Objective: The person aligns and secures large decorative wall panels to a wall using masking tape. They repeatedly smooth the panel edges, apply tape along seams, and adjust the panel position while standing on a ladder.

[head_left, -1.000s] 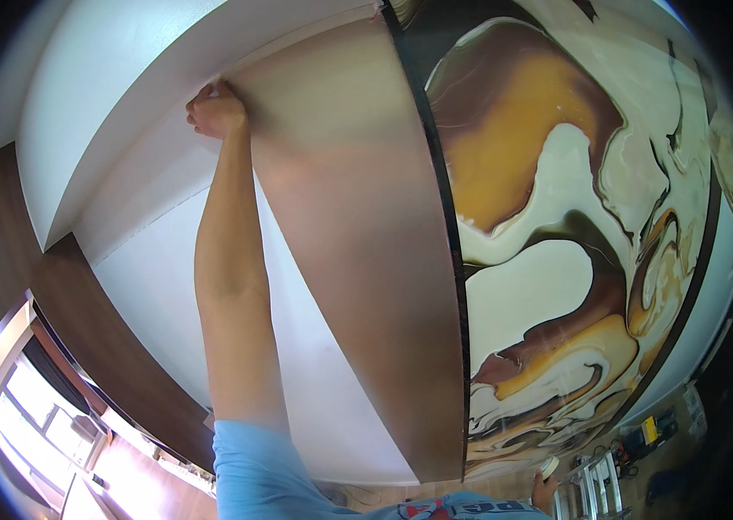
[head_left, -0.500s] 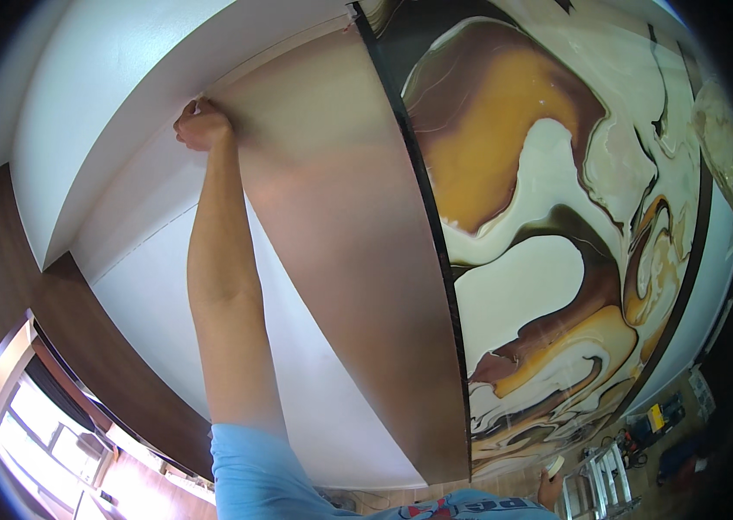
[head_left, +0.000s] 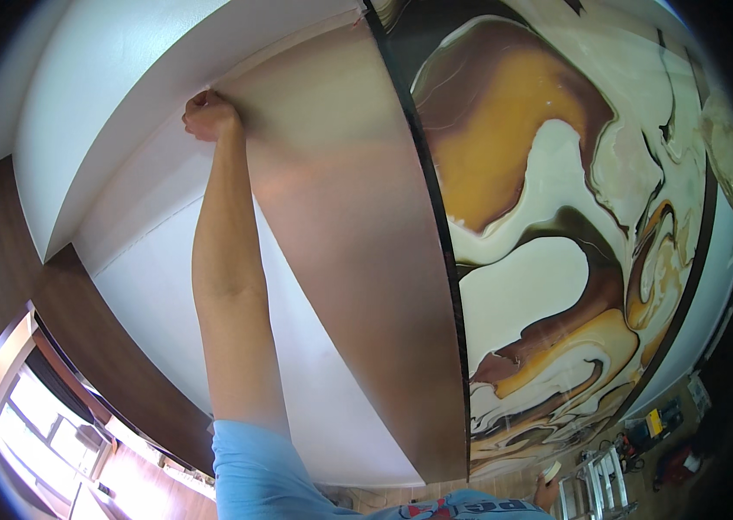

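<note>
My left hand point(head_left: 211, 116) is raised high, its fingers closed in a pinch at the upper left corner of a bronze-brown sheet point(head_left: 340, 251). That sheet hangs over a white wall point(head_left: 314, 416), its left edge slanting down to the right. Whatever lies between the fingertips is too hidden to tell apart from the sheet's corner. Low at the right, by my blue shirt, my right hand point(head_left: 547, 494) is closed round a small pale, roundish object point(head_left: 551, 471); its kind cannot be made out.
A black trim strip point(head_left: 436, 217) divides the sheet from a glossy marbled panel point(head_left: 522, 286). Below right stand a metal stepladder point(head_left: 596, 485) and a yellow-and-black tool point(head_left: 654, 423) on the floor. Dark wood trim point(head_left: 137, 338) and a bright window point(head_left: 42, 433) are at left.
The whole view has shifted slightly, moving the upper scene a little to the right. My left hand keeps its place at the sheet's corner, and my right hand still holds the pale object.
</note>
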`<state>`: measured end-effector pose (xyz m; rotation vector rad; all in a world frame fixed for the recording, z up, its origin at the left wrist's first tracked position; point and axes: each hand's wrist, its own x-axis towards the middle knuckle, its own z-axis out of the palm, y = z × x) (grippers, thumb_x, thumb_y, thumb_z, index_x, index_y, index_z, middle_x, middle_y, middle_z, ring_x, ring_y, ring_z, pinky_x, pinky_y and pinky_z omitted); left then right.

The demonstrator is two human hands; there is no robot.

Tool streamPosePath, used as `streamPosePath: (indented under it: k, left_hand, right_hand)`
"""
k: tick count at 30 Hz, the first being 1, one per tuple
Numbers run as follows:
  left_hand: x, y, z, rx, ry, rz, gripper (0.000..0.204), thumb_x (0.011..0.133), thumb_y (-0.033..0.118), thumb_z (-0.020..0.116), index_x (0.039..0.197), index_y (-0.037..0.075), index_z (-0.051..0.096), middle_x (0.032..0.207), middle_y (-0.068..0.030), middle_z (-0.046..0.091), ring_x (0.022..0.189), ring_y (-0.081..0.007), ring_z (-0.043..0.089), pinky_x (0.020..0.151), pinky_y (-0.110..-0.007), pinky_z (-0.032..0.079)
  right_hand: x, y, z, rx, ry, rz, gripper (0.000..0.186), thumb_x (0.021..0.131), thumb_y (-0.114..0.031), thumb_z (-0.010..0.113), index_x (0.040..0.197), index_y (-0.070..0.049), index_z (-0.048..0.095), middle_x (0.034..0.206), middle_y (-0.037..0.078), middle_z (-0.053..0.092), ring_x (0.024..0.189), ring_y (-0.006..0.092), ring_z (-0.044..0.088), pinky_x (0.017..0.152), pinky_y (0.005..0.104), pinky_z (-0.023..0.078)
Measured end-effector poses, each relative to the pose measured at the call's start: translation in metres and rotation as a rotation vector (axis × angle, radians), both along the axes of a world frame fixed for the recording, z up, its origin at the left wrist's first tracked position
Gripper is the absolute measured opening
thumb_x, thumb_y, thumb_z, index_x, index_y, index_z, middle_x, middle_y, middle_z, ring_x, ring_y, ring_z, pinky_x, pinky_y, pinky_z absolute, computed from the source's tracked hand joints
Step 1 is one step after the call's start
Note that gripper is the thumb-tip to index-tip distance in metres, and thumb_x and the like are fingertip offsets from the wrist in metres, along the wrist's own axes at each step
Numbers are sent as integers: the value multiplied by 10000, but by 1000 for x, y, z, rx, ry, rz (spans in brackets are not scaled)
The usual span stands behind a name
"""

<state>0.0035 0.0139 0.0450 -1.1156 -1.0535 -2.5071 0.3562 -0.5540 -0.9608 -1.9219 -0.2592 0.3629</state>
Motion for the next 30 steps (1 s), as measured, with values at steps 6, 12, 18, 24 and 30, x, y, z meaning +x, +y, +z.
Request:
streamPosePath:
  k: [6,12,18,24,30]
  left_hand:
    - [-3,5,11,-93,-18,12,174,940,266,702,1003,120,772,1150,-107,705,1177,-326,600,1011,-485,482]
    - [8,2,10,-53,-56,39,241,953,282,690,1113,102,691,1131,-97,725,1159,-323,627,1052,-480,433]
    - [14,-16,7,8,-145,-92,322,913,293,774,1139,87,672,1036,-63,784,1056,-290,711,1073,-438,420]
    - [9,-27,7,-23,-152,-229,180,873,223,829,1002,115,767,989,-64,804,949,-261,754,970,-402,540]
    - [10,-24,10,24,-206,-266,111,869,169,821,959,114,789,971,-62,805,900,-254,760,925,-399,592]
  right_hand:
    - [3,0,-3,-48,73,-33,268,996,-210,726,1026,52,675,874,141,702,759,229,660,721,413,515]
    - [2,-6,13,69,-39,46,282,999,-215,727,1039,58,667,898,154,694,795,238,656,737,415,508]
    - [-2,-3,12,-75,9,-11,311,995,-227,732,1054,70,662,946,170,679,822,258,659,764,422,513]
    - [2,-3,-2,15,9,16,341,990,-262,745,1076,58,664,962,162,675,852,250,661,774,420,514]
    - [-1,-4,1,-47,-8,9,333,987,-251,756,1065,56,654,967,152,678,863,236,655,783,410,511]
